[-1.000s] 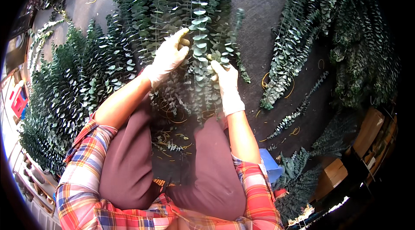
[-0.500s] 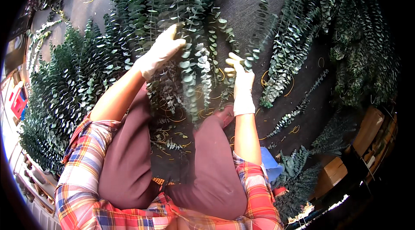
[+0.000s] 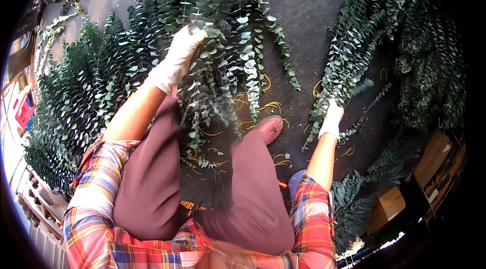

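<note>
Both my hands wear pale thin gloves. My left hand (image 3: 178, 59) is closed at the near side of a bunch of eucalyptus branches (image 3: 250, 59), gripping a branch whose leaves blur just past the fingers. Part of the grip is hidden by leaves. Out to the right, my right hand (image 3: 332, 118) is closed around the lower end of a eucalyptus branch, against a long pile of eucalyptus (image 3: 349, 49). Its fingertips are mostly hidden from view.
More eucalyptus (image 3: 86, 102) is heaped on the left, and a darker heap (image 3: 430, 71) lies far right. Yellow rubber bands (image 3: 273, 105) are scattered on the dark floor around my red shoe (image 3: 271, 127). Cardboard boxes (image 3: 433, 157) and fern-like foliage (image 3: 349, 200) are at lower right.
My right hand has moved right and nearer, carrying a eucalyptus branch to the right pile. My left hand has drawn slightly left and closed. My shoe has shifted a little right.
</note>
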A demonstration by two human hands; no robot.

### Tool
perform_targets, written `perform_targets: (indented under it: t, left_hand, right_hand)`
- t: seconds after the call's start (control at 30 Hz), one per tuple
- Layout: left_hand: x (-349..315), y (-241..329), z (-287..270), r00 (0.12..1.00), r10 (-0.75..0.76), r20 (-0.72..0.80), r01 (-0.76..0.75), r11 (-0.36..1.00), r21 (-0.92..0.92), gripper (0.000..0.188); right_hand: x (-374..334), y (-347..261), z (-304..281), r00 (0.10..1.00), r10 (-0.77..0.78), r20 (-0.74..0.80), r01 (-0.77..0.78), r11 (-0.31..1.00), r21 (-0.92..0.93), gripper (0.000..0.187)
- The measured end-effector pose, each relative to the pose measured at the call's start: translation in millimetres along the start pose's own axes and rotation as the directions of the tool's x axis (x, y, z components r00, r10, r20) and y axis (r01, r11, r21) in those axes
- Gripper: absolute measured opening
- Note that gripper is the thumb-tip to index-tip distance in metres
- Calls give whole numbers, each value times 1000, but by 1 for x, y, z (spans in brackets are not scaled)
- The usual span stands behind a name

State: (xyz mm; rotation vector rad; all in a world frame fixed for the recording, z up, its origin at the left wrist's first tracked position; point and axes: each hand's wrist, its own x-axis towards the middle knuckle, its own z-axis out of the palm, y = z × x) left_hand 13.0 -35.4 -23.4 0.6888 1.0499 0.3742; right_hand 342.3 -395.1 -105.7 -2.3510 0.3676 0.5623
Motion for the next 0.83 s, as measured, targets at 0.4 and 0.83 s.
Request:
perform_targets:
  t: [0.4,0.83]
  left_hand:
    - [0,-1,-14,949,279,-146,-246,946,210,34]
    - [-33,32,41,919,266,291,-393,678,621,64]
  right_hand:
    - [-77,-28,54,938,-188,292,91,944,316,28]
    - [-195,-65,76,756,-199,624,-52,932,360,21]
